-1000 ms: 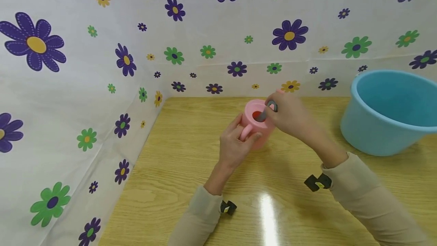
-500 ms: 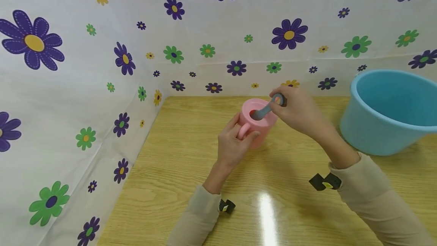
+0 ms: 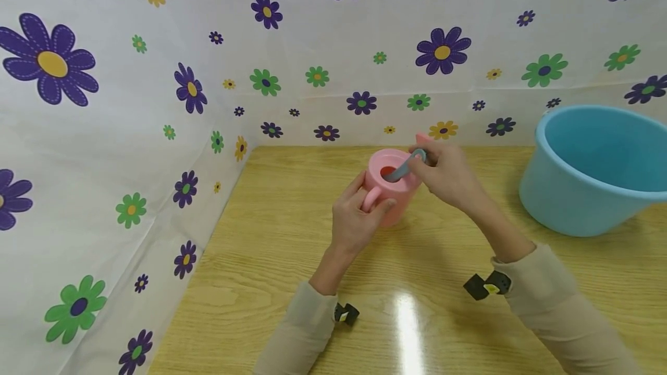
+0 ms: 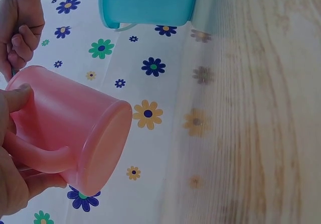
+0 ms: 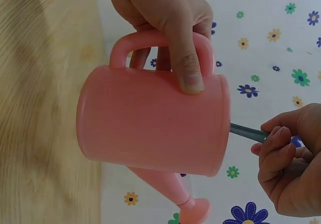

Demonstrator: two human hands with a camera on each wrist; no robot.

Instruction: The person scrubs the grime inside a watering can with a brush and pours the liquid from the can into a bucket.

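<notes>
A pink watering can [image 3: 392, 201] is held up by its handle side in my left hand [image 3: 354, 221]. In the right wrist view the thumb of that hand lies on the can's wall [image 5: 155, 118], and its spout [image 5: 165, 186] points away. My right hand [image 3: 450, 175] pinches a grey-blue handle [image 3: 401, 171] with a ring-shaped end. That handle slants down into the round opening in the can's top; its lower end is hidden inside. Something red shows within the opening. In the left wrist view the can's flat base [image 4: 106, 146] faces the table.
To the right stands a large light-blue tub [image 3: 578, 201] on the wooden table [image 3: 271, 236]. A white flowered cloth [image 3: 312, 33] covers the wall behind and the left side.
My right hand lifted the grey-blue handle up and to the right, then lowered it slightly back into the watering can. My left hand has stayed nearly still.
</notes>
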